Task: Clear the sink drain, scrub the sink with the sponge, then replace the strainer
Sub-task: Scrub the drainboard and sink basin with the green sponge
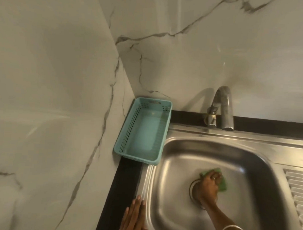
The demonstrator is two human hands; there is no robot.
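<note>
A stainless steel sink (176,158) fills the lower right of the view. My right hand (210,185) is down in the basin and presses a green sponge (222,184) against the bottom, fingers curled over it, just right of the round drain (192,187). The hand covers most of the drain, and no strainer shows. My left hand (133,220) lies flat with straight fingers on the sink's left rim and the black counter edge.
A teal perforated plastic basket (142,132) stands in the corner left of the sink, with nothing in it. A metal tap (221,109) rises behind the basin. Marble walls close in at left and back. The ribbed drainboard (299,192) lies to the right.
</note>
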